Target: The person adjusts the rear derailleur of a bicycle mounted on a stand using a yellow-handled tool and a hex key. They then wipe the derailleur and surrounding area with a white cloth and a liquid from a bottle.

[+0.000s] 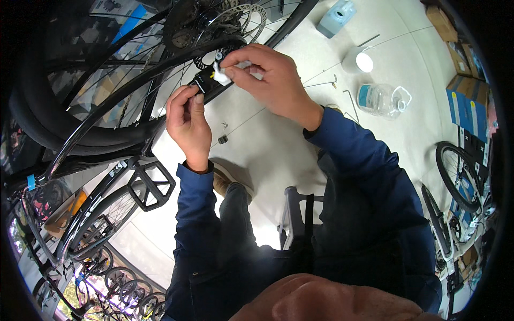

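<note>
A bicycle's disc brake rotor (259, 15) and wheel hub are at the upper middle of the head view. Below the rotor, at the frame, is a black brake caliper (206, 81) with a small yellow bit beside it. My right hand (281, 83) pinches a crumpled white piece (220, 76), like tissue or cloth, against the caliper's right side. From below, my left hand (190, 120) has thumb and fingers closed at the caliper's lower edge. Its fingertips partly cover what they grip. The black frame tube (219, 95) runs just beneath the fingers.
On the floor to the right are a blue-tinted jug (336, 20), a white cup (357, 60), a clear plastic bottle (381, 100) and hex keys (350, 104). A small black part (223, 139) lies below my left hand. Boxes (467, 107) and bicycles line the right side.
</note>
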A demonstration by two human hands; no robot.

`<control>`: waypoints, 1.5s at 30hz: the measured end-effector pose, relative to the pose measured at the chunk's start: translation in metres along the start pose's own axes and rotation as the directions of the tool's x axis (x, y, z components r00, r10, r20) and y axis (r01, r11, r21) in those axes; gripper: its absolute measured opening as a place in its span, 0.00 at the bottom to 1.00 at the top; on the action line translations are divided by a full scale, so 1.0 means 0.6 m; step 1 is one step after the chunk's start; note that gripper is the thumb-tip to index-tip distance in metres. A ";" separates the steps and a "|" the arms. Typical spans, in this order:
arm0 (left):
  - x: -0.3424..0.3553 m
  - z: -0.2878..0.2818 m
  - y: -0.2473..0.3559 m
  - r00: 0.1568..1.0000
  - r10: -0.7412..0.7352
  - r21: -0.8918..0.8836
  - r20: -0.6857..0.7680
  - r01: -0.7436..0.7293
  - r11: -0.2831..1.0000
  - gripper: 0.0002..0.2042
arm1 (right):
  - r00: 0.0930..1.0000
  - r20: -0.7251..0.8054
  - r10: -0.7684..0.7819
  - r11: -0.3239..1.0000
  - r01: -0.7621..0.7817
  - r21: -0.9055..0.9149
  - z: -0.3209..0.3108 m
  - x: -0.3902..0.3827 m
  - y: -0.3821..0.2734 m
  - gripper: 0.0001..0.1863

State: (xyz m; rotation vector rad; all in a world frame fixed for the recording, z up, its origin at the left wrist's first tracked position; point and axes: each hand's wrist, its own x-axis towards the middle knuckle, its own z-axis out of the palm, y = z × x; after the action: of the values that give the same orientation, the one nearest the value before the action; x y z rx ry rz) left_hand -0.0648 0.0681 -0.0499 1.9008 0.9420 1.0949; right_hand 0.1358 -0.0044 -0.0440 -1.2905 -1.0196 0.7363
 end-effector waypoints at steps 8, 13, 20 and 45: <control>-0.005 0.000 0.001 0.998 0.067 0.058 0.019 -0.068 0.996 0.06 | 0.930 0.052 -0.363 0.858 0.356 -0.371 0.008 0.018 -0.039 0.10; -0.005 -0.004 0.007 0.994 0.108 0.117 -0.008 -0.107 0.987 0.12 | 0.902 0.147 -0.406 0.788 0.427 -0.444 0.014 0.032 -0.047 0.09; -0.004 -0.007 0.005 0.985 0.174 0.151 0.007 -0.173 0.973 0.11 | 0.874 0.247 -0.418 0.762 0.485 -0.429 0.022 0.052 -0.062 0.09; -0.013 0.000 -0.038 0.914 0.350 0.051 -0.205 -0.348 0.936 0.13 | 0.613 0.776 0.148 0.059 0.778 -0.625 0.157 0.097 -0.156 0.06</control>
State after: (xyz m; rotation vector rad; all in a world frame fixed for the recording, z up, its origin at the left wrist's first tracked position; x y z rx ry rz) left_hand -0.0727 0.0721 -0.0724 2.0438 0.7350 1.5286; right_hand 0.0638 0.0712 0.0566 -1.6982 -2.7540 -0.1066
